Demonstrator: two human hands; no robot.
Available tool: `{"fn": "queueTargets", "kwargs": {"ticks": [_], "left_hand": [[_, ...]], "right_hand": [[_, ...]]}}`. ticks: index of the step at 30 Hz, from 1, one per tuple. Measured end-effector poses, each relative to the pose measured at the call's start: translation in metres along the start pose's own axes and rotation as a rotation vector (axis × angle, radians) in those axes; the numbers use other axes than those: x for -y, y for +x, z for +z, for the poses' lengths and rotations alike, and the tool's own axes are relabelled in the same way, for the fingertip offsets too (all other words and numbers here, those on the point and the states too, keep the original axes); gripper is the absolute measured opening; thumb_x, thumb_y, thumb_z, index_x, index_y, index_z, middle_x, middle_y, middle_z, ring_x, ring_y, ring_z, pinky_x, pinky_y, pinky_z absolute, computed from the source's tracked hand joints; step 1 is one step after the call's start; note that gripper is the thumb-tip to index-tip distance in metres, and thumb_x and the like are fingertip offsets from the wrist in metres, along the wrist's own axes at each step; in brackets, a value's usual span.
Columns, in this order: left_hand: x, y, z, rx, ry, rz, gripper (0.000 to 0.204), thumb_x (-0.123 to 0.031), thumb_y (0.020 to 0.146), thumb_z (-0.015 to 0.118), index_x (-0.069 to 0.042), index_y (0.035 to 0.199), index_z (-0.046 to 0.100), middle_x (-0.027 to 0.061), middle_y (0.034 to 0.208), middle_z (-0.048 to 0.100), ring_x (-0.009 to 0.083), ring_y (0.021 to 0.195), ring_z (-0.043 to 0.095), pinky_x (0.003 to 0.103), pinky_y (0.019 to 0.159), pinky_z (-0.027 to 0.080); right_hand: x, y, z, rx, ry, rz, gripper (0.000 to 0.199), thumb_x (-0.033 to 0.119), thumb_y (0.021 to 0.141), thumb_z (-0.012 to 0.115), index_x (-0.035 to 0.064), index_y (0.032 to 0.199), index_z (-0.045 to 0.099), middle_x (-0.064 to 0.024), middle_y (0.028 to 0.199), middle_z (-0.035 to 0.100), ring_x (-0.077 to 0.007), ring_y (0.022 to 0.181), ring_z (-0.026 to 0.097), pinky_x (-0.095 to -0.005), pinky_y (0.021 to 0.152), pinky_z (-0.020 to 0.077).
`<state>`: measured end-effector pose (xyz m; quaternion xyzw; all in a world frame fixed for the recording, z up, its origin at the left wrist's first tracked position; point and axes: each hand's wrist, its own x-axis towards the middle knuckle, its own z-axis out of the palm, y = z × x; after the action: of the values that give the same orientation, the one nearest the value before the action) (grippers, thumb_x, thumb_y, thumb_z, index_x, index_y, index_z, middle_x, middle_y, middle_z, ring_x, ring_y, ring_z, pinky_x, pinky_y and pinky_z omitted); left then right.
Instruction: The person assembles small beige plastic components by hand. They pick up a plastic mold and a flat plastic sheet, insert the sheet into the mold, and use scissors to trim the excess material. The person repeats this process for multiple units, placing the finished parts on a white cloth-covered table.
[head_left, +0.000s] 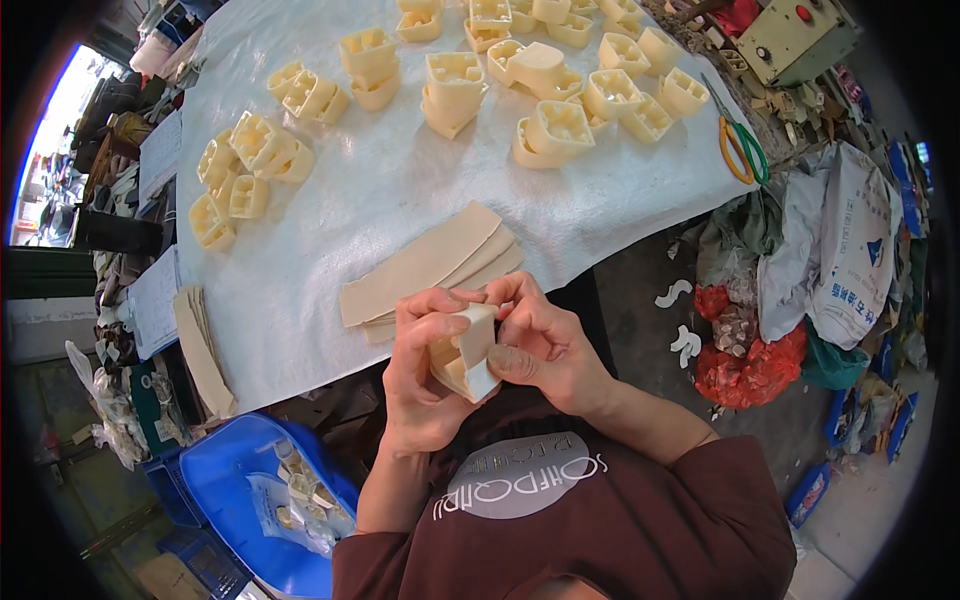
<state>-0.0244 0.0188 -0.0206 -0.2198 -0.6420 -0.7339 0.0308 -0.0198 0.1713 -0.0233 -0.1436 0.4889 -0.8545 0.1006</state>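
Close to my chest, just off the table's near edge, both hands hold a cream hollow plastic part (449, 352) tilted between them. My left hand (418, 375) wraps its fingers round the left side of the part. My right hand (550, 350) grips the opposite side, its thumb pressed on the outer wall near a paler, flat face. Fingers hide much of the part. Just beyond my hands lies a fanned pile of beige flat strips (425, 262) on the white-covered table (330, 190).
Several similar cream plastic parts (560, 128) stand singly or stacked across the far table. Scissors (740, 145) with orange and green handles lie at the right edge; more strips (203, 350) sit at the left edge. A blue bin (225, 465) stands lower left, bags (755, 365) at right.
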Motion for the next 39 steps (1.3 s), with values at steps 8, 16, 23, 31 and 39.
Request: {"fn": "queueTargets", "kwargs": {"ticks": [8, 16, 23, 31, 39], "left_hand": [[-0.001, 0.001, 0.013, 0.083, -0.51, -0.014, 0.056, 0.007, 0.063, 0.073, -0.014, 0.11, 0.051, 0.0108, 0.116, 0.039, 0.036, 0.116, 0.046, 0.041, 0.085, 0.049], [0.002, 0.001, 0.01, 0.074, -0.624, -0.068, 0.054, 0.008, 0.064, 0.072, -0.013, 0.109, 0.051, 0.0117, 0.119, 0.039, 0.0367, 0.119, 0.044, 0.041, 0.086, 0.047], [-0.004, -0.003, 0.007, 0.067, -0.279, -0.159, 0.058, 0.005, 0.064, 0.074, -0.011, 0.114, 0.05, 0.0119, 0.121, 0.039, 0.0245, 0.109, 0.049, 0.036, 0.09, 0.044], [0.004, 0.0, 0.011, 0.105, -0.553, -0.059, 0.058, -0.005, 0.065, 0.078, -0.009, 0.115, 0.049, 0.0115, 0.116, 0.042, 0.0264, 0.111, 0.049, 0.041, 0.093, 0.042], [0.009, -0.001, -0.022, 0.196, -0.354, -0.261, 0.104, -0.027, 0.054, 0.088, -0.007, 0.137, 0.029, 0.0163, 0.126, 0.044, 0.0263, 0.118, 0.045, 0.038, 0.096, 0.039]], "right_hand": [[-0.007, 0.009, -0.009, 0.101, 0.401, 0.298, 0.093, 0.023, 0.06, 0.085, 0.0072, 0.134, 0.031, -0.0077, 0.125, 0.045, -0.019, 0.119, 0.043, -0.0335, 0.097, 0.0396], [-0.002, 0.007, -0.01, -0.019, 0.418, 0.416, 0.085, 0.022, 0.064, 0.083, 0.0076, 0.134, 0.037, -0.0077, 0.126, 0.046, -0.0184, 0.115, 0.047, -0.0343, 0.095, 0.0401], [0.02, 0.018, -0.007, 0.142, -0.573, -0.227, 0.053, 0.028, 0.074, 0.076, 0.0056, 0.116, 0.053, -0.0157, 0.114, 0.055, -0.0255, 0.116, 0.048, -0.0392, 0.092, 0.0408], [0.013, 0.019, -0.015, -0.004, -0.126, 0.116, 0.048, 0.043, 0.093, 0.043, 0.0012, 0.116, 0.051, -0.0174, 0.112, 0.057, -0.023, 0.099, 0.058, -0.035, 0.085, 0.0456], [0.027, 0.041, -0.028, 0.585, -0.576, 0.151, 0.083, 0.044, 0.062, 0.079, 0.0042, 0.127, 0.046, -0.0155, 0.136, 0.036, -0.0246, 0.124, 0.037, -0.0384, 0.102, 0.0306]]}}
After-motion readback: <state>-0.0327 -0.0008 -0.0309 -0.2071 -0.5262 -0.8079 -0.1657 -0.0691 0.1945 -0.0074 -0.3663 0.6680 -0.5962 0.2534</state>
